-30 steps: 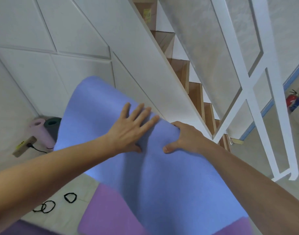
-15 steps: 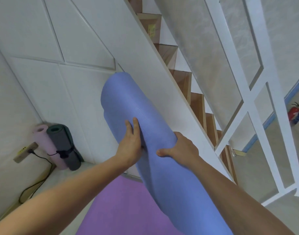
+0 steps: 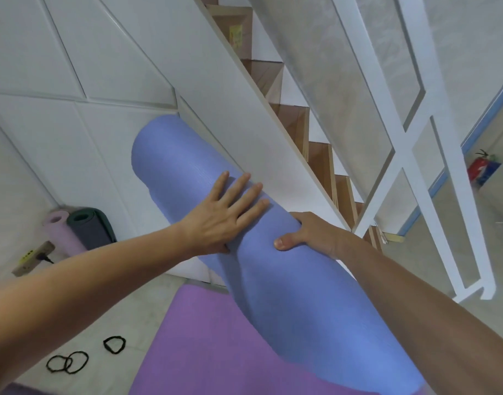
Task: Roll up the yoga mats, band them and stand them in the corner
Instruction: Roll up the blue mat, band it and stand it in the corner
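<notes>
The rolled blue foam yoga mat (image 3: 187,178) runs diagonally from the lower right edge, where its near end is cut off, up toward the white panelled stair wall (image 3: 107,61); its far end is hard to make out. It lies over a flat purple foam mat (image 3: 204,346) on the tiled floor (image 3: 107,315). In the corner stand a rolled pink mat (image 3: 62,232) and a rolled dark green mat (image 3: 92,225), touching, their lower ends hidden by the left forearm. Three black elastic bands (image 3: 73,360) lie on the floor near a power strip (image 3: 32,258). The left hand (image 3: 221,220) presses flat on the roll, fingers straight; just beside it the right hand (image 3: 310,233) grips the roll, thumb on top, fingers wrapped behind out of sight
</notes>
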The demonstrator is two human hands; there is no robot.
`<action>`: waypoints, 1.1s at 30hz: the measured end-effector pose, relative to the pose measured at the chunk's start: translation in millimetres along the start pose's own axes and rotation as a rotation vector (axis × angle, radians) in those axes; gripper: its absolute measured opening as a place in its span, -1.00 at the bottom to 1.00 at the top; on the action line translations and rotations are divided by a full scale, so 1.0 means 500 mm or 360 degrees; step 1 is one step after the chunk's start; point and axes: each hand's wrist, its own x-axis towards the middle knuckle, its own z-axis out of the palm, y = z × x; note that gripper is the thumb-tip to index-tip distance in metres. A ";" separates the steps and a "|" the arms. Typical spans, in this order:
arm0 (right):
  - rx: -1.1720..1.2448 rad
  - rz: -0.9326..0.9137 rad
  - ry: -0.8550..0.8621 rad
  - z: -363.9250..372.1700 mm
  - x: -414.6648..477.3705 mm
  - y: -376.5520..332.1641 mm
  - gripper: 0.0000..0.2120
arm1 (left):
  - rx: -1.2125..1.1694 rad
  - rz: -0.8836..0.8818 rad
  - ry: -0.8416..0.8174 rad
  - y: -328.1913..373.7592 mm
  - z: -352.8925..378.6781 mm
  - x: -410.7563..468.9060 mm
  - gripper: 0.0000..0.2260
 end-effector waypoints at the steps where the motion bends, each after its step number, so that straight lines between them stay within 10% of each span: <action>1: -0.0010 0.0002 -0.0053 -0.004 -0.003 -0.004 -0.29 | 0.0016 0.0071 0.0081 -0.004 -0.008 0.008 -0.08; 5: -0.0246 0.0072 -0.0166 -0.005 -0.028 -0.035 -0.03 | -0.0199 0.0151 0.0107 -0.008 0.009 0.018 -0.35; 11: -0.1763 -0.0161 0.0200 0.090 -0.049 -0.062 0.26 | -0.0847 -0.0196 -0.0865 0.002 -0.009 0.049 -0.11; 15: -0.1507 -0.0115 0.0177 0.063 -0.036 -0.044 0.00 | -0.1066 -0.0201 -0.0827 0.021 -0.004 0.031 0.04; 20: -0.0651 0.0081 -0.0040 0.027 -0.011 -0.008 -0.28 | -0.0459 0.0006 -0.0492 0.082 -0.016 -0.014 0.37; 26: -0.0387 0.0118 -0.0378 0.034 -0.005 0.013 -0.47 | -0.0440 0.0081 -0.0280 0.113 0.015 -0.047 0.21; 33: -0.1642 -0.0026 -0.0128 0.086 -0.063 -0.014 0.27 | -0.0986 -0.0161 -0.0763 0.073 0.010 -0.017 -0.07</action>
